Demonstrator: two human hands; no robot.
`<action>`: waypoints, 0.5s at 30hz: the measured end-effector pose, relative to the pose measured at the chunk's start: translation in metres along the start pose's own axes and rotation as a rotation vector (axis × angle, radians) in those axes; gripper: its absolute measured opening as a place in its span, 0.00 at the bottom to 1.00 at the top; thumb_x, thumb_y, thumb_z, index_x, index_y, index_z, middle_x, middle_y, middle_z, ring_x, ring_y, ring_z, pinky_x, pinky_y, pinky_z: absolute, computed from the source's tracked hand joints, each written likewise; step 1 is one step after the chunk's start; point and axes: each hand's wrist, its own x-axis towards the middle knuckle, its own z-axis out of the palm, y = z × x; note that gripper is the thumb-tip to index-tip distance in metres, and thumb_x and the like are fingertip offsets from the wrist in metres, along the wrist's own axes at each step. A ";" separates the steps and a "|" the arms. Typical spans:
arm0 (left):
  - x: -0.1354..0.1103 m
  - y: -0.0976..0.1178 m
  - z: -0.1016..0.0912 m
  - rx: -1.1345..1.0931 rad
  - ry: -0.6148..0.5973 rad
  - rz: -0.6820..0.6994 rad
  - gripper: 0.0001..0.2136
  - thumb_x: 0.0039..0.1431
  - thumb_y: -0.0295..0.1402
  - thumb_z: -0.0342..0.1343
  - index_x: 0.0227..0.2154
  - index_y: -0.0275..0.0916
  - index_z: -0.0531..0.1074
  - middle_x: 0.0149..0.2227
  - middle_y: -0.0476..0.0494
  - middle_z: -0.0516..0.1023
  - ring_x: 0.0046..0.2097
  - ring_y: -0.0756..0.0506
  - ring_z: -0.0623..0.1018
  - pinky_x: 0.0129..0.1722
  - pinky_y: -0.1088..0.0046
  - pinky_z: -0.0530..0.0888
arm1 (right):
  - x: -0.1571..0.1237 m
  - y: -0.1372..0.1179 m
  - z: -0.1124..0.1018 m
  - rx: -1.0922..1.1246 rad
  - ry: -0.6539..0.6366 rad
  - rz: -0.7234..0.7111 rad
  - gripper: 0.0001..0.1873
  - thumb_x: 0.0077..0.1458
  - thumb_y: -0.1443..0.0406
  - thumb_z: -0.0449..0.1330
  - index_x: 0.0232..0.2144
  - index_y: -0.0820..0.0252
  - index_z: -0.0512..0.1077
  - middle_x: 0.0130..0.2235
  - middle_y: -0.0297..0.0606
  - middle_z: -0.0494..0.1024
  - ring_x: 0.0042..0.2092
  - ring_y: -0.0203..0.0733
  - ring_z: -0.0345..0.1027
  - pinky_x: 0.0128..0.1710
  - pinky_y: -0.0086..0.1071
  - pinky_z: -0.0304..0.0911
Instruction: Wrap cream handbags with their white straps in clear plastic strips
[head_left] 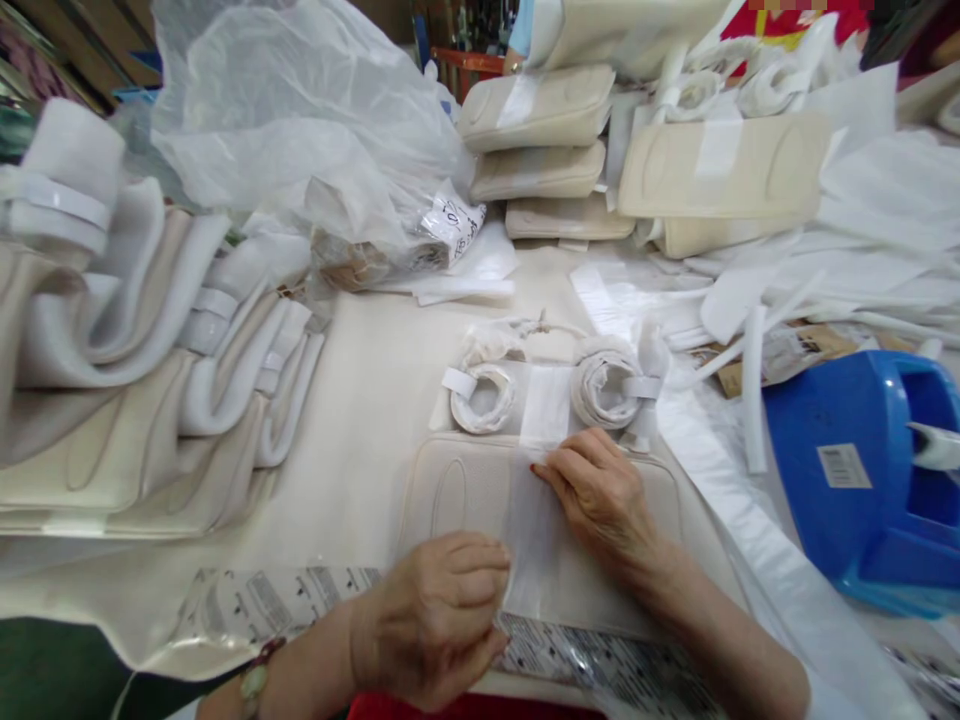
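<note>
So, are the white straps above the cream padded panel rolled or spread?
Rolled: the left white fabric strap and the right white fabric strap each form a coil.

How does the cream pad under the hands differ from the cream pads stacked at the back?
The near cream pad lies alone, flat; the stacked pads sit three high. The left hand and right hand rest on the near pad; the stack is untouched. Both are cream and padded.

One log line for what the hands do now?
left hand: curled on white strip; right hand: flat on strip; under: beige pad; beyond: rolled straps
</note>
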 end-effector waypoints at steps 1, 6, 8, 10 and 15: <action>0.003 0.001 0.000 -0.004 0.023 -0.018 0.09 0.56 0.26 0.51 0.22 0.37 0.69 0.24 0.45 0.73 0.36 0.47 0.76 0.43 0.70 0.76 | 0.000 0.000 0.001 -0.001 -0.006 0.003 0.16 0.61 0.68 0.54 0.20 0.60 0.66 0.25 0.36 0.66 0.30 0.38 0.57 0.30 0.31 0.55; 0.023 -0.003 0.012 0.411 0.115 -0.132 0.11 0.60 0.25 0.48 0.43 0.27 0.70 0.43 0.33 0.77 0.50 0.41 0.74 0.49 0.62 0.74 | -0.001 0.002 0.001 -0.029 -0.022 -0.004 0.17 0.61 0.70 0.53 0.20 0.60 0.65 0.24 0.35 0.65 0.30 0.39 0.57 0.30 0.31 0.56; 0.027 -0.008 0.022 0.580 0.109 -0.120 0.16 0.59 0.24 0.48 0.49 0.22 0.67 0.50 0.29 0.73 0.56 0.37 0.69 0.54 0.59 0.71 | 0.000 0.001 0.003 -0.055 -0.022 -0.003 0.16 0.60 0.70 0.53 0.19 0.60 0.64 0.24 0.36 0.65 0.30 0.40 0.57 0.30 0.32 0.57; 0.026 -0.012 0.030 0.664 0.090 -0.101 0.17 0.59 0.25 0.48 0.50 0.22 0.66 0.52 0.29 0.73 0.57 0.36 0.69 0.55 0.58 0.70 | 0.001 0.000 0.004 -0.066 -0.011 0.015 0.15 0.59 0.71 0.53 0.20 0.59 0.65 0.25 0.37 0.66 0.31 0.41 0.59 0.30 0.33 0.59; 0.021 -0.014 0.031 0.704 0.095 -0.099 0.15 0.62 0.27 0.46 0.49 0.26 0.68 0.51 0.33 0.74 0.55 0.38 0.71 0.53 0.59 0.71 | -0.002 -0.011 -0.021 -0.098 0.222 0.072 0.09 0.59 0.72 0.53 0.41 0.62 0.69 0.39 0.43 0.72 0.42 0.44 0.66 0.42 0.36 0.66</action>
